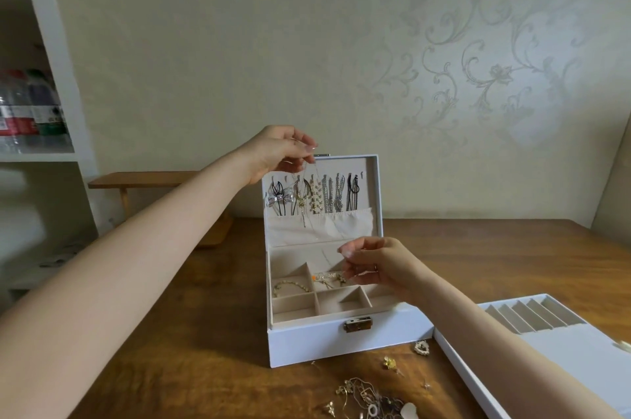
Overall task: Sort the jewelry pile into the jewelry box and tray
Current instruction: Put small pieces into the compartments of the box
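Silvery chain (314, 176) stretched near-vertical, top tilted left.

Jewelry box (341, 340) sits mid-table (191, 333), lid (374, 193) up at the back w/ necklaces (327, 196) hanging inside it — tray (580, 350) just to its right. Jewelry pile (370, 400) lies in front of box, nr tray's left edge.
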Demonstrator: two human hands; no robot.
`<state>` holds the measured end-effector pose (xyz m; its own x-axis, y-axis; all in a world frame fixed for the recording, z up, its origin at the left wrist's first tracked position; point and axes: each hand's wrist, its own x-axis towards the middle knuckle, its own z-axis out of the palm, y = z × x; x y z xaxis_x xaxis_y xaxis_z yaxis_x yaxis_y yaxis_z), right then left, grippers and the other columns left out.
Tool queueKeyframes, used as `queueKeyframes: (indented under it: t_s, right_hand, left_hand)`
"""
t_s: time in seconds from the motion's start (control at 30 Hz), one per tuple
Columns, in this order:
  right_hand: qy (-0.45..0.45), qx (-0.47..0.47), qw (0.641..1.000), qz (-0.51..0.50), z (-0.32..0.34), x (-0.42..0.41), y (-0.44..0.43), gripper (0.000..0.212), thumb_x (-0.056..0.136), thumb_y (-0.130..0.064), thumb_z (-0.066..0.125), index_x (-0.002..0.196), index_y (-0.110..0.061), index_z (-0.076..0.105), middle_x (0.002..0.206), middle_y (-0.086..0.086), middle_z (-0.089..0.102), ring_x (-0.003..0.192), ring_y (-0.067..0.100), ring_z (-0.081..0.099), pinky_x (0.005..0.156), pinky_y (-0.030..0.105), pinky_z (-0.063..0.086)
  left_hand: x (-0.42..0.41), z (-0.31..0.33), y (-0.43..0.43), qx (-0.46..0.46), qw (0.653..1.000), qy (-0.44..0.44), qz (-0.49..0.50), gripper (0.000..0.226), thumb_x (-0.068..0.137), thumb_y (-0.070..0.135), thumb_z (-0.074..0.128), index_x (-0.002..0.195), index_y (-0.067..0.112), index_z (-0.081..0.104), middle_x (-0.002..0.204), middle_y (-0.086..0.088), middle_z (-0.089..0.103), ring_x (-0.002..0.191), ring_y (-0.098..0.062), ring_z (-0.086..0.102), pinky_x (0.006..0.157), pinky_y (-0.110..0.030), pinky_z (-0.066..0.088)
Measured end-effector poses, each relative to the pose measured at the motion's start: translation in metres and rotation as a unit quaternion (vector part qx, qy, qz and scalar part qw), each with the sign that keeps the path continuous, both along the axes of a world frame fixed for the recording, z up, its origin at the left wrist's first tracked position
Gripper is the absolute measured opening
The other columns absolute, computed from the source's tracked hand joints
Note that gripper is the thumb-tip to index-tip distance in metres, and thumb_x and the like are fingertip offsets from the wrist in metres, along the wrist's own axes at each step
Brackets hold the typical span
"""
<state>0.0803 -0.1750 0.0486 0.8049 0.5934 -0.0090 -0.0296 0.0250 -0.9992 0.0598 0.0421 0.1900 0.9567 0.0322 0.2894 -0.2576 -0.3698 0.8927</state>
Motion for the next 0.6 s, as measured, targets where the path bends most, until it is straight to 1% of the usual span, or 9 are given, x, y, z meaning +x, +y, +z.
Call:
queueKeyframes:
  t_s: [0.07,0.17,0.23,0.3,0.33,0.4,0.47,0.53,0.6]
  right_hand:
    - [-0.035,-0.026,0.999,-0.013,0.006,0.005,0.004,0.007,0.084,0.001,0.065,0.089,-0.004,0.067,0.075,0.011,0.069,0.065,0.017,0.067,0.056,0.023,0.054]
    - [-0.193,-0.116,0.971,-0.076,0.025,0.016,0.018,0.017,0.082,0.002,0.067,0.094,-0.011,0.068,0.085,0.005,0.070,0.072,0.012,0.065,0.060,0.021,0.054]
    - [-0.244,-0.080,0.960,-0.110,0.047,0.024,0.033,0.031,0.080,0.002,0.069,0.103,-0.017,0.063,0.097,0.005,0.068,0.070,0.011,0.063,0.056,0.021,0.052]
    - [-0.200,0.014,0.976,-0.079,0.071,0.031,0.047,0.043,0.079,0.002,0.070,0.116,-0.016,0.056,0.106,0.009,0.066,0.064,0.014,0.063,0.055,0.023,0.053]
    - [-0.175,0.041,0.983,-0.047,0.082,0.033,0.055,0.046,0.080,0.002,0.070,0.121,-0.013,0.053,0.104,0.010,0.066,0.062,0.016,0.062,0.055,0.025,0.053]
    - [-0.163,0.034,0.986,0.002,0.097,0.040,0.067,0.044,0.082,0.002,0.068,0.123,-0.004,0.053,0.089,0.013,0.066,0.060,0.017,0.061,0.054,0.024,0.053]
    - [-0.175,0.005,0.984,0.023,0.104,0.047,0.076,0.033,0.084,0.002,0.066,0.115,0.003,0.058,0.080,0.012,0.064,0.061,0.016,0.061,0.057,0.023,0.054]
    - [-0.174,-0.013,0.983,0.056,0.104,0.056,0.080,0.017,0.085,0.002,0.064,0.103,0.000,0.063,0.079,0.010,0.066,0.063,0.014,0.063,0.062,0.022,0.056]
    - [-0.173,-0.030,0.981,0.078,0.101,0.061,0.082,0.016,0.086,0.006,0.060,0.098,-0.004,0.064,0.080,0.011,0.068,0.063,0.014,0.064,0.062,0.021,0.055]
  left_hand:
    - [0.001,0.000,0.000,0.086,0.996,-0.013,-0.004,0.015,0.089,-0.001,0.059,0.104,0.001,0.059,0.081,-0.010,0.067,0.052,-0.008,0.057,0.055,-0.019,0.052]
    - [0.007,-0.003,0.000,0.178,0.984,-0.023,-0.008,0.015,0.090,-0.003,0.056,0.104,-0.001,0.059,0.080,-0.010,0.068,0.054,-0.005,0.061,0.057,-0.017,0.053]
    - [0.012,-0.006,0.002,0.210,0.977,-0.029,-0.004,0.015,0.089,-0.006,0.055,0.103,-0.002,0.060,0.077,-0.010,0.067,0.055,-0.006,0.062,0.057,-0.018,0.053]
    - [0.018,-0.010,0.003,0.232,0.972,-0.037,0.005,0.015,0.088,-0.007,0.057,0.099,0.001,0.062,0.075,-0.009,0.067,0.057,-0.010,0.063,0.058,-0.019,0.054]
    - [0.021,-0.011,0.004,0.238,0.970,-0.040,0.010,0.015,0.087,-0.007,0.058,0.097,0.003,0.062,0.074,-0.008,0.066,0.058,-0.011,0.063,0.058,-0.019,0.054]
    - [0.025,-0.015,0.006,0.242,0.969,-0.043,0.020,0.015,0.086,-0.007,0.060,0.094,0.006,0.062,0.072,-0.005,0.065,0.057,-0.011,0.063,0.060,-0.021,0.055]
    - [0.029,-0.016,0.010,0.242,0.968,-0.051,0.031,0.017,0.086,-0.008,0.058,0.091,0.007,0.062,0.072,-0.005,0.064,0.057,-0.012,0.062,0.062,-0.024,0.055]
    - [0.031,-0.018,0.016,0.242,0.968,-0.060,0.039,0.016,0.086,-0.008,0.058,0.090,0.007,0.063,0.072,-0.005,0.064,0.060,-0.014,0.063,0.061,-0.021,0.055]
    - [0.032,-0.020,0.023,0.230,0.970,-0.063,0.037,0.013,0.086,-0.006,0.059,0.088,0.006,0.063,0.073,-0.006,0.065,0.060,-0.012,0.063,0.060,-0.018,0.054]
